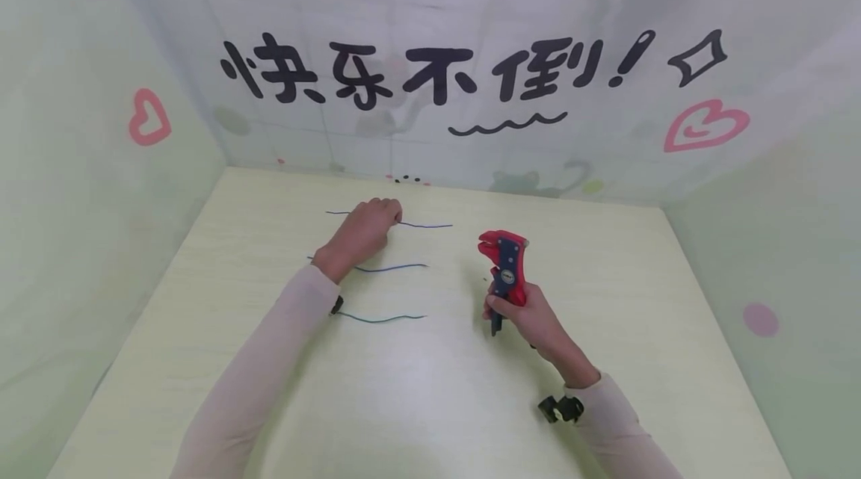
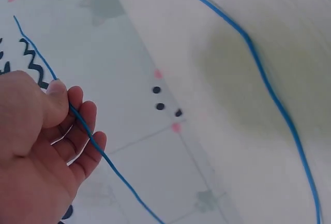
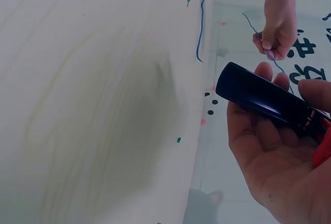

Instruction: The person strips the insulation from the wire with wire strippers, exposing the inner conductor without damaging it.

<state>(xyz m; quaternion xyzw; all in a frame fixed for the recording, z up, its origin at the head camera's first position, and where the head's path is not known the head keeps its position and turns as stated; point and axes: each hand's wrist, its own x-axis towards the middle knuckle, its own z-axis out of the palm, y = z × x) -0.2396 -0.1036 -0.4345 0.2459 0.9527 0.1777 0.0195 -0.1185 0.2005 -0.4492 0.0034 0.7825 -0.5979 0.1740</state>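
My left hand (image 1: 363, 234) pinches a thin blue wire (image 1: 427, 226) between thumb and fingers near the back of the table. The left wrist view shows this wire (image 2: 122, 176) running across the fingers, with one end past the thumb. My right hand (image 1: 536, 318) grips a red and dark blue wire stripper (image 1: 508, 268) by its handles, its head pointing toward the back wall. In the right wrist view, only a dark handle (image 3: 264, 95) and a bit of red show. Beneath my left wrist lies a second blue wire (image 1: 392, 268), partly covered by it.
A green wire (image 1: 381, 320) lies on the table (image 1: 403, 404) nearer to me, its left end by the left cuff. A tiny green piece (image 3: 179, 140) sits on the tabletop near the stripper. Printed fabric walls (image 1: 403, 143) enclose the back and sides.
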